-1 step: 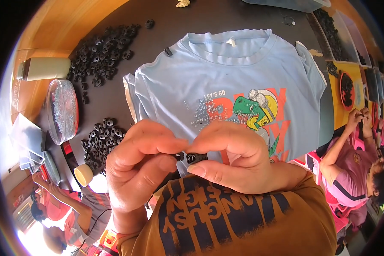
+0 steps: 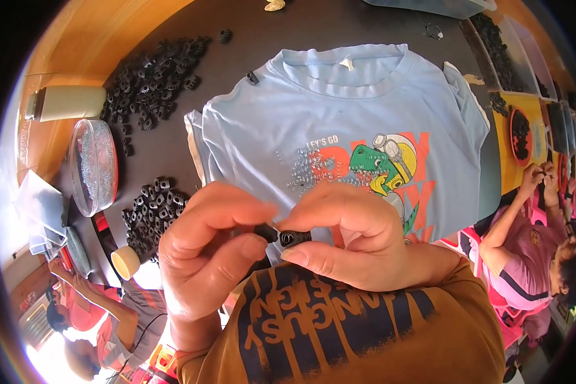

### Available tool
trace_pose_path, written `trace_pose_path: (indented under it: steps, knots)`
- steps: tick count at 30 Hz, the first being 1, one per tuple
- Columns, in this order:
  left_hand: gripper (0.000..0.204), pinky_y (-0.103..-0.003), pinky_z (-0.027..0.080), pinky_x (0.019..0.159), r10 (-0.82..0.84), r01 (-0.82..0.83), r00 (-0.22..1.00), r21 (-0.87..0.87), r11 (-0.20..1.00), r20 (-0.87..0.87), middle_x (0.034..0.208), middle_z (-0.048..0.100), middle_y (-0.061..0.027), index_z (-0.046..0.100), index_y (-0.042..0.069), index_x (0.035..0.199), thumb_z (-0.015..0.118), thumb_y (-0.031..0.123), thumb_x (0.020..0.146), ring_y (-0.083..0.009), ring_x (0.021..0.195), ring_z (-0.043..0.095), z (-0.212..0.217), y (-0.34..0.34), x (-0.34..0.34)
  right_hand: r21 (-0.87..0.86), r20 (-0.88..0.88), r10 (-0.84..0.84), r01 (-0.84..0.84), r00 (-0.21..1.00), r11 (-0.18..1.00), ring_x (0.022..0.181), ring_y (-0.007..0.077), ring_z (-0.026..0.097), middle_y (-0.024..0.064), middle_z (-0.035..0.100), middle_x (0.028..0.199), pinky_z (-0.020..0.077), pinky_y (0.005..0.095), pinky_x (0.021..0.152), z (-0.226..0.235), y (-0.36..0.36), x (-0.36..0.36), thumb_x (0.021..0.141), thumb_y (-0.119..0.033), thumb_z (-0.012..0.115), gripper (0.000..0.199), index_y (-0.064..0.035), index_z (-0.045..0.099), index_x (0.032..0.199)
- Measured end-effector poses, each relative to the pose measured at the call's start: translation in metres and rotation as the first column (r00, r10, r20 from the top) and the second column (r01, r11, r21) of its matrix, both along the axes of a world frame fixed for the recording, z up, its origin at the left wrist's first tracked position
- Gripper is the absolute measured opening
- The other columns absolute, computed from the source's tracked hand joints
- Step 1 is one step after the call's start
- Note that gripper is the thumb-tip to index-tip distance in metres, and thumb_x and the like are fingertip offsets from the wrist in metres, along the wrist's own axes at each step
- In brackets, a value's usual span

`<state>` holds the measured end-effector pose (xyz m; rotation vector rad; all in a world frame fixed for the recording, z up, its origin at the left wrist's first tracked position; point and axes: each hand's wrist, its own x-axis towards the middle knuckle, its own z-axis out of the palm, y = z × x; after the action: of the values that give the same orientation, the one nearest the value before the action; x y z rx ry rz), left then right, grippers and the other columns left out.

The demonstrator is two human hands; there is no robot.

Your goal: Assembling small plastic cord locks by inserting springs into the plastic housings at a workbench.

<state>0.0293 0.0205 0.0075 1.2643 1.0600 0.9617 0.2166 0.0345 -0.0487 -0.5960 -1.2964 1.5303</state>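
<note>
A light blue T-shirt (image 2: pixel 256 128) with a dinosaur print lies flat on the dark table before me. Above its lower part, my right hand (image 2: pixel 358 240) pinches a small black claw hair clip (image 2: pixel 294 239) between thumb and index finger; a coiled spring seems to show at its end. Close by on the left, my left hand (image 2: pixel 201 256) has thumb and index finger curled around a second small black clip piece (image 2: pixel 266 232), partly hidden and blurred. The two pieces are nearly touching. Many tiny metal springs (image 2: pixel 307 169) are scattered over the shirt's print.
Black clip pieces form a far-left heap (image 2: pixel 153 77) and a nearer pile (image 2: pixel 150 214). Left stands a round clear dish (image 2: pixel 77 163) of springs, near a yellow cup (image 2: pixel 125 263). Bins (image 2: pixel 521 57) line the far right. People work at right (image 2: pixel 525 249) and left (image 2: pixel 118 313).
My left index fingertip has lifted slightly, and the black piece in that hand has shifted a little. The right hand stays still with its clip.
</note>
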Motion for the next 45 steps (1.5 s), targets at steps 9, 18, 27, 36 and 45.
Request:
trace_pose_path:
  steps: [9,18,27,36,45]
  knots:
    - [0.025,-0.025,0.042,0.073,0.143,-0.141,0.98,0.024,0.99,-0.137,0.092,0.059,-0.0096,0.063,-0.003,0.097,0.065,-0.008,0.072,-0.0164,0.082,0.055,0.008,-0.009,0.007,0.034,0.034,0.024,-0.026,0.999,0.999,0.081,0.019,0.062,0.0121,0.066,0.092,0.0446,0.0281,0.068,-0.001,0.0,0.003,0.07,0.007,0.075,0.028,0.0044,0.064,0.096]
    - [0.024,-0.023,0.042,0.069,0.132,-0.147,0.98,-0.102,0.984,-0.148,0.09,0.059,-0.0085,0.063,-0.003,0.097,0.065,-0.008,0.074,-0.0142,0.078,0.055,0.01,-0.013,0.007,0.002,0.057,-0.03,0.03,0.998,1.0,0.07,0.0203,0.06,0.0075,0.064,0.08,0.0451,0.0298,0.061,0.001,-0.003,0.0,0.069,-0.001,0.077,0.024,-0.0014,0.067,0.091]
    - [0.021,-0.022,0.043,0.061,0.041,-0.078,0.971,-0.152,0.985,-0.236,0.083,0.061,-0.0087,0.065,-0.006,0.097,0.062,-0.01,0.076,-0.0121,0.069,0.057,0.023,-0.006,0.003,0.107,0.085,-0.01,0.001,0.996,0.994,0.07,0.018,0.061,0.0108,0.066,0.086,0.0425,0.0263,0.059,-0.003,-0.002,0.003,0.072,0.002,0.076,0.025,0.0028,0.066,0.095]
    - [0.018,-0.022,0.042,0.054,-0.027,-0.013,0.986,-0.234,0.972,-0.166,0.077,0.061,-0.0085,0.065,-0.006,0.094,0.059,-0.011,0.077,-0.0113,0.059,0.058,0.027,0.0,0.0,0.122,0.084,0.039,-0.049,0.996,0.991,0.07,0.02,0.062,0.0116,0.065,0.083,0.0451,0.0281,0.058,0.002,0.0,0.004,0.072,0.0,0.077,0.023,0.0028,0.066,0.092]
    - [0.018,-0.026,0.045,0.055,-0.067,0.106,0.887,0.061,0.992,-0.457,0.074,0.059,-0.0107,0.062,-0.004,0.093,0.061,-0.01,0.076,-0.0195,0.06,0.059,0.018,-0.006,0.003,0.147,0.156,-0.028,0.005,0.987,0.989,0.066,0.022,0.062,0.0118,0.064,0.079,0.0452,0.029,0.056,0.001,-0.003,0.002,0.07,-0.001,0.078,0.023,0.0017,0.066,0.089]
